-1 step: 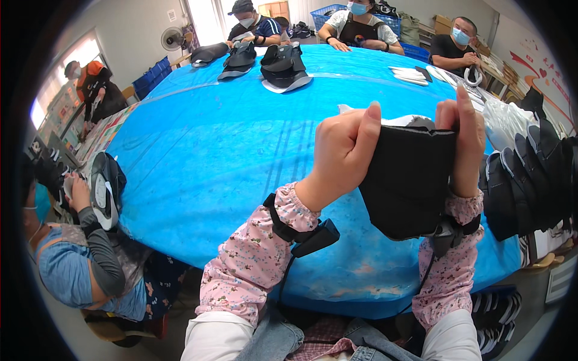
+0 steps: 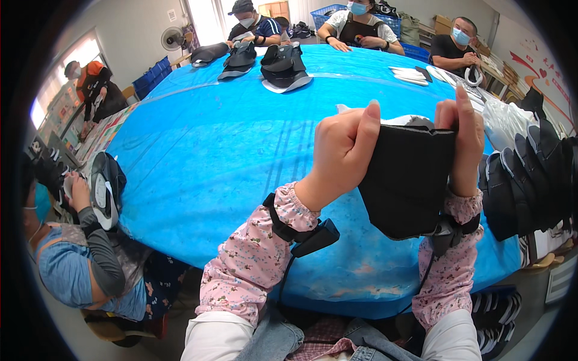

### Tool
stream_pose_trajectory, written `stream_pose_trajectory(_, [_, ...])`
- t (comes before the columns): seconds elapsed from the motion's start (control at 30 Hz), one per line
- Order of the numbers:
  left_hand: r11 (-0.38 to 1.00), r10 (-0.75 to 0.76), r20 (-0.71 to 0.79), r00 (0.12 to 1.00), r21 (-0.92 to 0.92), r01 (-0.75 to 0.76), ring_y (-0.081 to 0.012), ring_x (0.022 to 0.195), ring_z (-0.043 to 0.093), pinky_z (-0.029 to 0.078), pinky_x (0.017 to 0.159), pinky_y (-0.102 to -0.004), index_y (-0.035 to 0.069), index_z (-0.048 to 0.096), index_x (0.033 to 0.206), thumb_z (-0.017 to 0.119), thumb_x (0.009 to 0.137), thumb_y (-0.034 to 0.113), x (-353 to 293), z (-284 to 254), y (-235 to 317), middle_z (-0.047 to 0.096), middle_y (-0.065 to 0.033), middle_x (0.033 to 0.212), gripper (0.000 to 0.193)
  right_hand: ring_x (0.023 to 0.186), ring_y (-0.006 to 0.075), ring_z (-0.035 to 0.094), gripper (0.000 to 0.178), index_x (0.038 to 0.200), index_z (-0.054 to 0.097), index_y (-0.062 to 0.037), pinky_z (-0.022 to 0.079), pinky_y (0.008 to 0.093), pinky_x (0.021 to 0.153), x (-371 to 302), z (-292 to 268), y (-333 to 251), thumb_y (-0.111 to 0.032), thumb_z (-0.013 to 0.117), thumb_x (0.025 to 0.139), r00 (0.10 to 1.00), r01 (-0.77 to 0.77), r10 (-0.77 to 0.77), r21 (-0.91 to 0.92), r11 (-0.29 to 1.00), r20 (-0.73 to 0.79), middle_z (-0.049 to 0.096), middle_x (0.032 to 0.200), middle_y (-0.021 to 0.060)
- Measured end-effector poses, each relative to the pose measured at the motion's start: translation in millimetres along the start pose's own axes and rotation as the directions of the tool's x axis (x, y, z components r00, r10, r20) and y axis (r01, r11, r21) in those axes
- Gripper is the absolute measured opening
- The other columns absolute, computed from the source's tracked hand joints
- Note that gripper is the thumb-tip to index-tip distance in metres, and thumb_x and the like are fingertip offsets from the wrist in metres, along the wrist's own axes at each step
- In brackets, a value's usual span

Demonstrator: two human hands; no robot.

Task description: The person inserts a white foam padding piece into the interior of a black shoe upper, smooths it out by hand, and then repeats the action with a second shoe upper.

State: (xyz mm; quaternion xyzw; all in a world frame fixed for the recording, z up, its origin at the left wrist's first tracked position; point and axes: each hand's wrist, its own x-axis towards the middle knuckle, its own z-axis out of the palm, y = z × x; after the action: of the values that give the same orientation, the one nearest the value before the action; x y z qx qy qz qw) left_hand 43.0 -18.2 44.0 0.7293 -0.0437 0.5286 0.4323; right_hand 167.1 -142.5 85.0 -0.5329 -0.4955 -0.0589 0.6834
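Observation:
Above the right half of the table, both hands hold up a black fabric shoe upper (image 2: 409,180) with a straight, folded-looking top edge. My left hand (image 2: 347,150) is closed on its left corner, thumb pointing up along the edge. On the other side, my right hand (image 2: 462,147) grips the right corner, its thumb raised too. A white piece (image 2: 414,120) with a greyish patch shows behind the top edge, between the hands. Most of the fingers are hidden behind the upper.
The blue-covered table (image 2: 205,174) carries black uppers with white rims (image 2: 285,66) at the far side. White pieces (image 2: 410,76) lie far right. A row of black uppers (image 2: 512,180) stands beside my right arm. Co-workers sit around, one near left (image 2: 90,259) handling a shoe part.

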Motion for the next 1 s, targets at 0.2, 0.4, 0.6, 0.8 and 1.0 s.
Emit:
stream_pose_trajectory(0.2, [0.958, -0.205, 0.008, 0.979, -0.205, 0.203, -0.0132, 0.044, 0.024, 0.023, 0.043, -0.0315, 0.0, 0.037, 0.053, 0.034, 0.097, 0.038, 0.8, 2.7, 6.1, 0.027, -0.0052, 0.048, 0.058, 0.045, 0.0063, 0.023, 0.058, 0.046, 0.035, -0.006, 0.018, 0.0254, 0.043, -2.1, 3.5, 7.4, -0.034, 0.036, 0.096, 0.995, -0.08, 0.057, 0.294, 0.952, 0.085, 0.031, 0.048, -0.0013])
stream_pose_trajectory(0.4, [0.859, -0.311, 0.168, 0.935, -0.372, 0.353, -0.0043, 0.046, 0.021, 0.018, 0.042, -0.0241, 0.006, 0.033, 0.048, 0.032, 0.095, 0.046, 2.9, -7.0, 11.0, 0.027, 0.0046, 0.048, 0.063, 0.045, 0.0073, 0.024, 0.055, 0.05, 0.041, -0.0032, 0.018, 0.0264, 0.043, -10.4, 19.8, 12.5, -0.031, 0.036, 0.097, 0.986, -0.087, 0.041, 0.296, 0.951, 0.16, 0.031, 0.047, -0.0006])
stream_pose_trajectory(0.6, [0.882, -0.286, 0.175, 0.942, -0.336, 0.331, -0.0088, 0.042, 0.027, 0.022, 0.042, -0.0259, 0.004, 0.039, 0.048, 0.035, 0.096, 0.043, 4.9, -7.2, 6.6, 0.032, 0.0011, 0.045, 0.061, 0.045, 0.0071, 0.024, 0.057, 0.048, 0.039, -0.0045, 0.017, 0.0268, 0.043, -8.3, 16.7, 16.2, -0.035, 0.036, 0.096, 0.985, -0.118, 0.072, 0.301, 0.946, 0.158, 0.029, 0.047, -0.0017])
stream_pose_trajectory(0.8, [0.999, -0.03, 0.01, 0.999, 0.028, 0.03, -0.0291, 0.042, 0.039, 0.031, 0.043, -0.0352, 0.0, 0.051, 0.055, 0.038, 0.095, 0.034, 0.3, 4.8, 4.2, 0.042, -0.0142, 0.048, 0.054, 0.046, 0.0047, 0.024, 0.059, 0.046, 0.035, -0.0055, 0.016, 0.0261, 0.043, -9.9, 19.1, 8.2, -0.038, 0.037, 0.095, 0.994, -0.066, 0.068, -0.03, 0.997, 0.082, 0.029, 0.047, -0.0038])
stream_pose_trajectory(1.0, [0.994, -0.106, 0.056, 0.993, 0.02, 0.105, -0.0272, 0.039, 0.032, 0.026, 0.04, -0.036, 0.0, 0.045, 0.051, 0.04, 0.095, 0.032, 0.4, -1.4, 5.1, 0.034, -0.014, 0.045, 0.055, 0.045, 0.0044, 0.025, 0.06, 0.045, 0.036, -0.0053, 0.015, 0.0259, 0.042, -10.9, 26.3, 10.5, -0.037, 0.041, 0.095, 0.993, -0.089, 0.089, -0.008, 0.996, 0.079, 0.031, 0.046, -0.0037])
